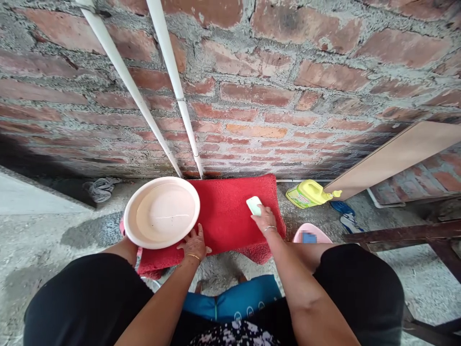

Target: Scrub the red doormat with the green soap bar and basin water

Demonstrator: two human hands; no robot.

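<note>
A red, towel-like cloth [226, 211] covers a low surface in front of me. On its left part stands a round pale pink basin [132, 226] with shallow water in it. My left hand [195, 244] lies with fingers spread on the cloth's front edge, right beside the basin's rim. Toward the right end of the cloth, my right hand [265, 218] grips a pale green-white block that looks like a bar of soap [254, 205]. Its far end shows past my fingers; the near end is hidden under them.
Behind is a brick wall [252, 96] with two white pipes [173, 62]. A yellow jug [309, 193] lies right of the cloth, near a pink container [311, 231] and blue-and-white footwear [348, 218]. A board [389, 158] leans at right; a grey rag [103, 189] lies left.
</note>
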